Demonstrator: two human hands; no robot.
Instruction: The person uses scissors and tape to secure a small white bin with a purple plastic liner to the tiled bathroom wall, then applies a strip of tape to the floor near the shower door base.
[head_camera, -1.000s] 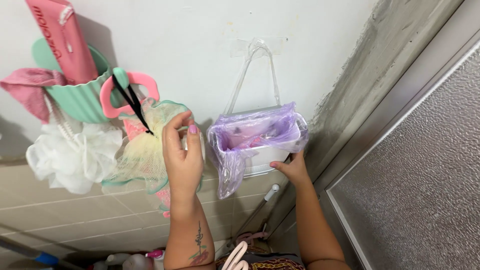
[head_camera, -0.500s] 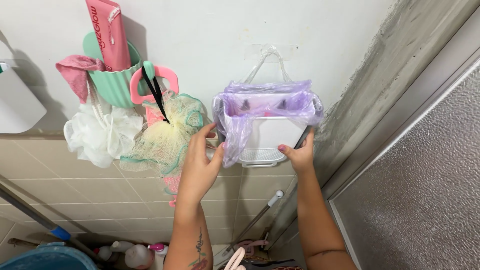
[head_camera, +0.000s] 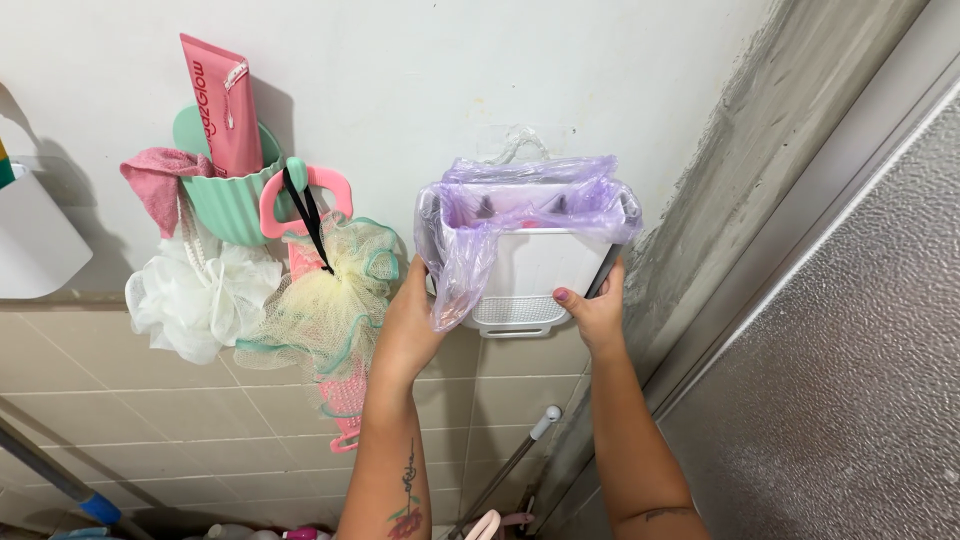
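The left hand (head_camera: 408, 335) has left the mesh sponge (head_camera: 325, 300) and now, with the right hand (head_camera: 592, 312), grips the white hanging bin (head_camera: 535, 270) (purple-lined) from both sides, lifting it toward its hook.

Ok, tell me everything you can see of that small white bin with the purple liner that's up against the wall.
The white bin is a small, boxy plastic container with a slotted vent strip along its lower front. A thin, translucent purple bag lines it, folded over the rim and hanging crumpled down its left side. It sits upright against the pale wall, just below a clear hook. The left hand grips its left side through the bag; the right hand holds its lower right corner.
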